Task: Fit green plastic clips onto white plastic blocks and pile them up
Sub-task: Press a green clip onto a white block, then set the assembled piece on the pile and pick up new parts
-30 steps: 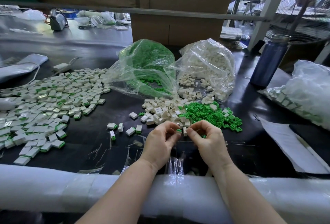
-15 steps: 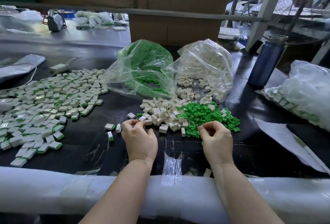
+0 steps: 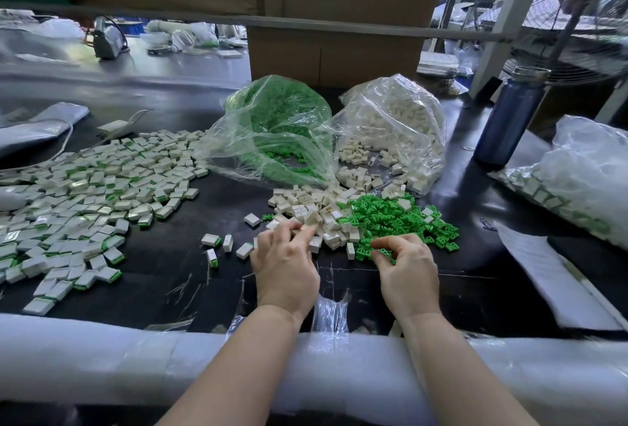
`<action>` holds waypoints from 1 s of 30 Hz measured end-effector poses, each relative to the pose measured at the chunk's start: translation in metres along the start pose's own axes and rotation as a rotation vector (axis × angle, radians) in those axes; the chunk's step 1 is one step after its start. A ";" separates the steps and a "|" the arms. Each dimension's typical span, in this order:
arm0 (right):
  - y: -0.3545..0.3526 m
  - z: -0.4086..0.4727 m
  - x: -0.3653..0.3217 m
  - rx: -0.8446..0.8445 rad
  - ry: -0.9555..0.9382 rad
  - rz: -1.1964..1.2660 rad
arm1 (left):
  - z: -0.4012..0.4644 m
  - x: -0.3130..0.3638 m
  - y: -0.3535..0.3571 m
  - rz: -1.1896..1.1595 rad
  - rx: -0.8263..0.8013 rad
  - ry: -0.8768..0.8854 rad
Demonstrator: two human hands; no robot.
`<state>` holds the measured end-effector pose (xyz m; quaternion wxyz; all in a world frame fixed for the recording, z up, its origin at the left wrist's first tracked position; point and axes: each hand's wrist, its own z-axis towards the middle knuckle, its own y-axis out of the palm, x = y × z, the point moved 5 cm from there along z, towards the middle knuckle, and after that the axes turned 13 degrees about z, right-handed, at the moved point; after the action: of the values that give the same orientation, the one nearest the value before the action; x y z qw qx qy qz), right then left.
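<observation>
Hundreds of fitted blocks [image 3: 95, 201] lie piled; my left hand [image 3: 285, 266] fingers a loose white block [image 3: 314, 244], my right hand [image 3: 406, 267] pinches green clips [image 3: 401, 218], bags unfinished.

On the table [image 3: 176, 276], the assembled pieces [image 3: 88, 194] spread at left. Two bags [image 3: 282, 133] stand side by side behind the middle, loose blocks [image 3: 306, 208] and clips [image 3: 394, 218] heaped before them, clips to the right. A bottle [image 3: 509, 120] stands far right.

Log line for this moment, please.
stage: picking parts | left hand: at white blocks | right hand: pinching green clip | finished pile: left
</observation>
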<state>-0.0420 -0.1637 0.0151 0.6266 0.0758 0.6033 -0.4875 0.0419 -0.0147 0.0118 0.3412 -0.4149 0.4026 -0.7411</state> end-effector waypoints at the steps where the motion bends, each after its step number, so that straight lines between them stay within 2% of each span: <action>1: 0.001 -0.001 0.000 -0.018 0.008 -0.038 | 0.000 0.002 0.003 0.019 -0.024 0.034; 6: 0.004 -0.002 0.001 -0.074 0.062 -0.206 | 0.000 0.005 0.006 -0.049 -0.047 0.113; 13: 0.004 -0.001 0.001 -0.044 0.048 -0.238 | -0.003 0.012 -0.003 -0.296 -0.066 0.130; 19: 0.004 -0.001 -0.001 -0.029 0.007 -0.269 | -0.004 0.015 -0.004 -0.383 -0.136 0.150; 21: 0.002 -0.001 -0.004 0.008 -0.067 -0.195 | -0.004 0.014 -0.003 -0.411 -0.148 0.127; 24: 0.001 -0.002 -0.011 0.002 -0.158 0.080 | -0.004 0.013 -0.001 -0.459 -0.185 0.095; 30: 0.002 -0.003 -0.011 -0.070 -0.081 0.451 | -0.004 0.012 -0.001 -0.554 -0.200 0.129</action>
<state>-0.0403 -0.1544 0.0225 0.7457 0.1671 0.5621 -0.3164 0.0327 -0.0234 0.0156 0.0569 -0.4925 0.3659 -0.7876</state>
